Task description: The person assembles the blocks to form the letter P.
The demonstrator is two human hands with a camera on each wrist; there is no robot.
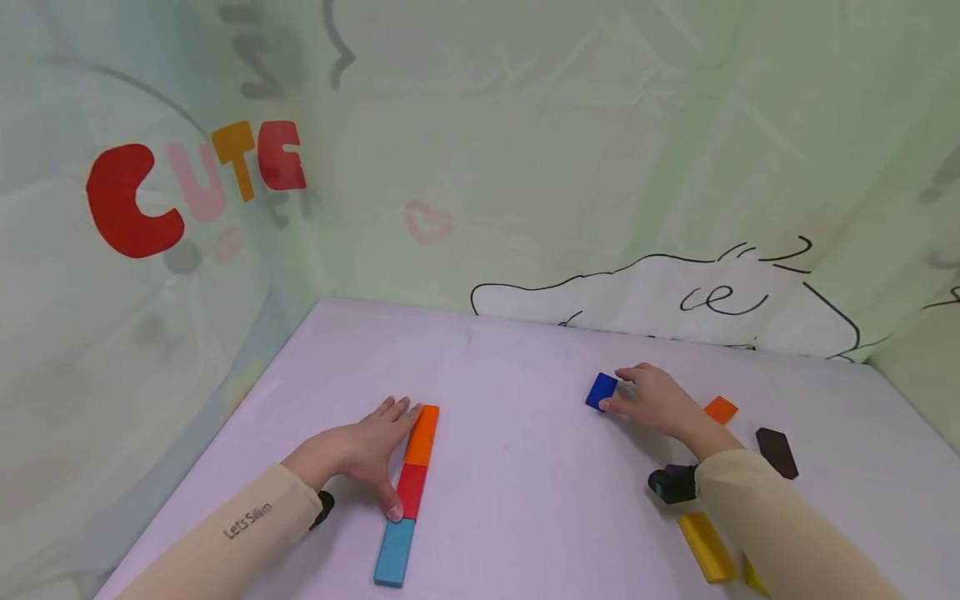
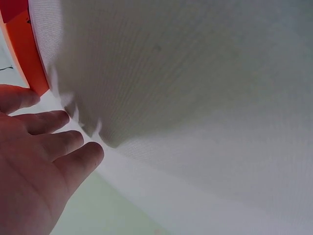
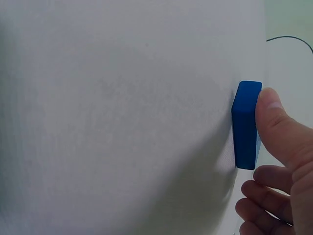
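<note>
Orange (image 1: 422, 435), red (image 1: 411, 491) and light blue (image 1: 393, 552) flat blocks lie end to end in a row on the table. Spread beside this row, my left hand (image 1: 371, 448) touches it, the thumb by the red block and a finger at the far end of the orange one. A dark blue block (image 1: 601, 392) lies farther right on the table. My right hand (image 1: 654, 402) holds it between a curved thumb (image 3: 274, 120) and index finger; the other fingers (image 3: 264, 205) stay loosely bent off the block.
Right of the row, near the right forearm, lie a small orange block (image 1: 721, 409), a dark brown block (image 1: 777, 452), a yellow block (image 1: 707, 547) and a partly hidden yellow piece (image 1: 755, 577). A printed curtain (image 1: 570, 167) borders the table's back and left.
</note>
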